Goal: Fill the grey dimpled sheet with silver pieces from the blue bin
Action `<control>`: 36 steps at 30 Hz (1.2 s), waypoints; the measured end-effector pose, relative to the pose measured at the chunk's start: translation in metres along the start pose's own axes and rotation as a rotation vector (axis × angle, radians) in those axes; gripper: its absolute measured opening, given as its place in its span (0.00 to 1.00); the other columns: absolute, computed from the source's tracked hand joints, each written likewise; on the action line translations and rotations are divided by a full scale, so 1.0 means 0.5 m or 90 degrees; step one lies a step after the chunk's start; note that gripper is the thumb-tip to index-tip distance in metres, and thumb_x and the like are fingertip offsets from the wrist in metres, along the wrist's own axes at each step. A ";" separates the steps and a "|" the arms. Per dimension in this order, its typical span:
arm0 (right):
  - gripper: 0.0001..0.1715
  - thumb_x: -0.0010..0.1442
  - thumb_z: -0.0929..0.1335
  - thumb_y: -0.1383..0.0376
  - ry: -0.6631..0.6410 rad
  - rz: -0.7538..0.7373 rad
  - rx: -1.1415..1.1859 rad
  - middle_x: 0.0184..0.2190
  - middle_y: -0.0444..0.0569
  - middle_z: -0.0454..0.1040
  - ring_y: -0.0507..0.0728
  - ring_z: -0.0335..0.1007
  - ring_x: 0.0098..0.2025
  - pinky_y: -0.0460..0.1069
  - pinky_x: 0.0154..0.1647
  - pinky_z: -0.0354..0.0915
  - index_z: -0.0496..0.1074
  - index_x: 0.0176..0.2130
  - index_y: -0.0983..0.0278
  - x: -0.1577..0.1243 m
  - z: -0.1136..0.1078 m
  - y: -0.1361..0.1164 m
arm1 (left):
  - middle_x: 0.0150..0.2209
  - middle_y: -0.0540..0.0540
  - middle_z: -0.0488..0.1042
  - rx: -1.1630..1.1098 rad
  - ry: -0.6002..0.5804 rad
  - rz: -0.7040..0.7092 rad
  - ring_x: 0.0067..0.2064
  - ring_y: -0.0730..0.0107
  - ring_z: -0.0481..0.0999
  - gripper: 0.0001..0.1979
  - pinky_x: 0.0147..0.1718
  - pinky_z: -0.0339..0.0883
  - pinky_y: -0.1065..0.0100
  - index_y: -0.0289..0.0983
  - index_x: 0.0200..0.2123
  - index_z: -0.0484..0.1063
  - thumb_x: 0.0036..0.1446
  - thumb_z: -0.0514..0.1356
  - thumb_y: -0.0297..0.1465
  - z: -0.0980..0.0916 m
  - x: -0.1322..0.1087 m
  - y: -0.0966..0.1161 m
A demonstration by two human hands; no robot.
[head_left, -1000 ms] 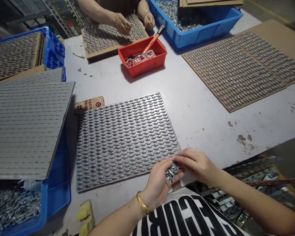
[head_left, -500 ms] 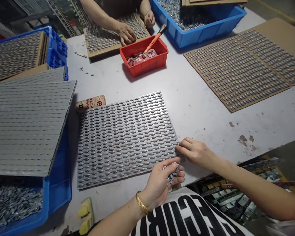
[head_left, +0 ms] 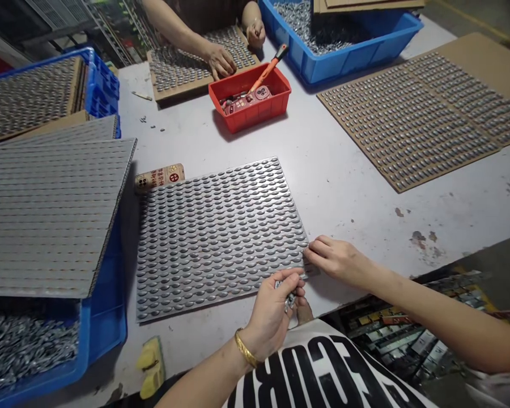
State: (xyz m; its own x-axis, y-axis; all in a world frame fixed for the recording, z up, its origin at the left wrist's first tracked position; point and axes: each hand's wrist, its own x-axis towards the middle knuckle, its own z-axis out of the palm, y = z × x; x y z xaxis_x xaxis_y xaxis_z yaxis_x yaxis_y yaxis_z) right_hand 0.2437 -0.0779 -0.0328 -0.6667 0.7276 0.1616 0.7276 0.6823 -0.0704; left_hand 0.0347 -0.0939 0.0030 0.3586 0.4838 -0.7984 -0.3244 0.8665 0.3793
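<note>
Left hand, gold bangle on the wrist, is closed around a clump of loose metal fasteners. Right hand is at the near right edge of the studded board, fingers curled together; cannot tell if it pinches a piece. Board lies flat on the grey surface, packed with rows of similar fasteners. Yellow pad sits just off its near left corner. To the left, a tilted studded sheet rests over a blue crate of loose fasteners. Paper tube is at the board's far left corner. Farther out: red tray holding an orange-handled tool, a co-worker's hands on a cardboard tray, a second blue crate, and a filled cardboard sheet to the right
</note>
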 end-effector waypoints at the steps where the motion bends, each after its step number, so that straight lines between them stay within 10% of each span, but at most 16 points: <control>1: 0.13 0.63 0.60 0.76 0.001 0.005 0.007 0.33 0.54 0.71 0.58 0.65 0.36 0.50 0.29 0.63 0.72 0.39 0.67 -0.001 0.000 0.001 | 0.31 0.45 0.73 -0.003 0.002 -0.002 0.30 0.77 0.70 0.13 0.32 0.66 0.74 0.32 0.42 0.74 0.53 0.66 0.29 0.000 -0.001 0.000; 14: 0.11 0.63 0.65 0.69 0.226 0.319 0.679 0.40 0.50 0.76 0.56 0.73 0.44 0.51 0.44 0.71 0.73 0.45 0.60 -0.019 -0.015 -0.118 | 0.29 0.48 0.73 -0.010 -0.016 0.017 0.32 0.74 0.72 0.10 0.34 0.68 0.72 0.36 0.34 0.70 0.50 0.67 0.30 0.003 0.000 -0.015; 36: 0.17 0.61 0.62 0.76 0.142 0.174 0.229 0.37 0.52 0.75 0.56 0.67 0.38 0.50 0.36 0.66 0.72 0.46 0.63 -0.040 0.043 -0.041 | 0.37 0.39 0.77 0.020 -0.013 -0.038 0.29 0.71 0.75 0.05 0.32 0.69 0.67 0.35 0.39 0.66 0.58 0.57 0.28 0.005 -0.006 -0.013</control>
State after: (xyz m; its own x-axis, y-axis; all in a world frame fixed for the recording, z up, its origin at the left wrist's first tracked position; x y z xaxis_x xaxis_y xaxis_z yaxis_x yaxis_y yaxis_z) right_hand 0.2385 -0.1051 -0.0558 -0.3803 0.8773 0.2929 0.7427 0.4784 -0.4685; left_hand 0.0382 -0.1005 0.0040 0.3946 0.4334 -0.8102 -0.2743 0.8971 0.3463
